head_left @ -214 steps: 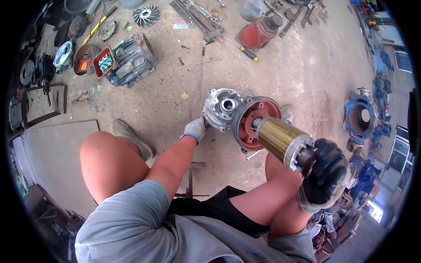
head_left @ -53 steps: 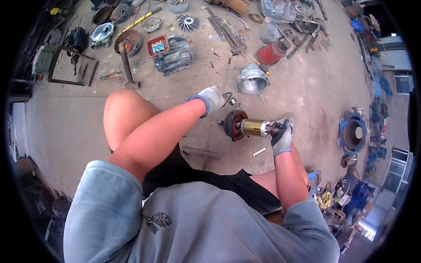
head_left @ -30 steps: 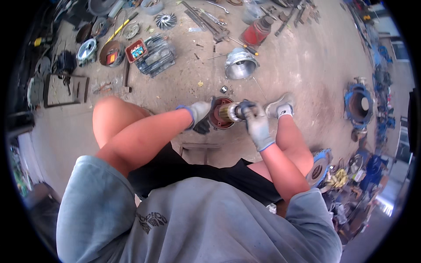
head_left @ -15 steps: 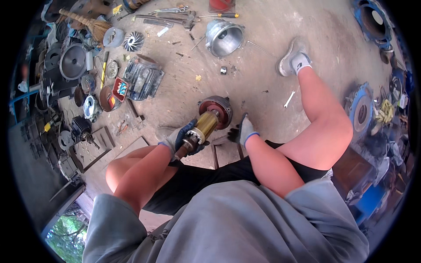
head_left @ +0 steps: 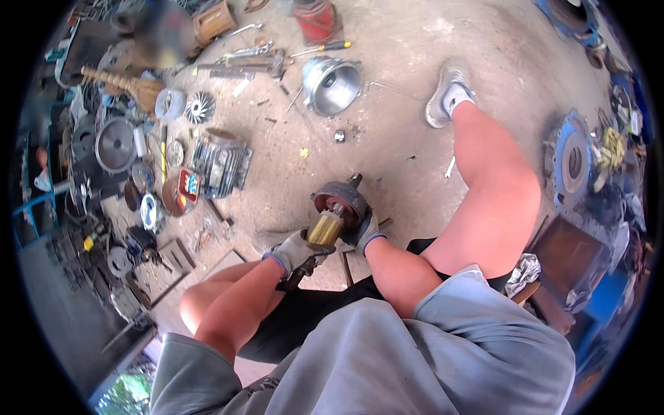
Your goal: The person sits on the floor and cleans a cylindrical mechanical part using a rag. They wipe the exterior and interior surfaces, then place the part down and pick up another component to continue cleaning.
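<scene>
rotor point(head_left: 324, 231) sits tilted between the person's knees, its gold body slanting up from lower left into the red inner side of the flange point(head_left: 347, 194). a dark stub of shaft point(head_left: 355, 180) pokes out past the flange's far side. the left hand point(head_left: 297, 252), gloved, is closed around the rotor's near end — fingers wrapped across it. the right hand point(head_left: 362, 233), gloved too, is against the flange's near right rim; its fingers are mostly hidden, so i can't tell how firmly they close.

on the floor point(head_left: 398, 155) beyond, a small dark block point(head_left: 339, 136) lies near the flange, and past it a silver housing point(head_left: 337, 88) rests with its mouth showing. a ribbed casing point(head_left: 221, 164) stands off to the left — well apart from both hands — and a wrench point(head_left: 450, 167) lies to the right, near the person's bare leg point(head_left: 494, 173).
</scene>
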`<state>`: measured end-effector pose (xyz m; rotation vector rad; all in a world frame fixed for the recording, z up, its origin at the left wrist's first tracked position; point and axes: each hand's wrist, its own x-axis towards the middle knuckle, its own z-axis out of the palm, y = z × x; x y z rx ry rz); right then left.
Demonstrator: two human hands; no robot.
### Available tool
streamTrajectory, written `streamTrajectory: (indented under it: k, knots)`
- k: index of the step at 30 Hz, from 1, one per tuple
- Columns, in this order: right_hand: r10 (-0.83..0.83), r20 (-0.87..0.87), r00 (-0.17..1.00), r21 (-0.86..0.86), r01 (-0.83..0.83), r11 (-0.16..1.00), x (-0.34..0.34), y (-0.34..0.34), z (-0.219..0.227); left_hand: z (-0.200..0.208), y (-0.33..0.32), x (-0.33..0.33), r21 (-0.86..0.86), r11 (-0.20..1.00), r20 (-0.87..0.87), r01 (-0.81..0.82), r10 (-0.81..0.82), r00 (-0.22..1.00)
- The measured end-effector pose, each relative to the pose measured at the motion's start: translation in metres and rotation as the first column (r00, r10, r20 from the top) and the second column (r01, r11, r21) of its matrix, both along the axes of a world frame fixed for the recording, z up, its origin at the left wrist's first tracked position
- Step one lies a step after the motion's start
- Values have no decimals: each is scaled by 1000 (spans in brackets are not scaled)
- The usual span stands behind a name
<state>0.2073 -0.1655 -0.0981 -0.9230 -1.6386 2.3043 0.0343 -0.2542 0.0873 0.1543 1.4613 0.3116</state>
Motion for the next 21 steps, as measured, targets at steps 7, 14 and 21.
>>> streamTrajectory:
  k: [7, 14, 21]
  knots:
    - [-595, 40, 803, -984, 135, 116, -31, 60, 58, 29, 1, -3, 427, 870, -535, 248, 22, 845]
    - [-605, -251, 756, -960, -112, 257, -69, 125, 157, 76, 16, -34, 586, 728, -667, 356, 183, 722]
    - [-512, -430, 743, -610, 179, 772, -64, 122, 245, 111, 19, -29, 246, 504, -932, 828, -111, 344]
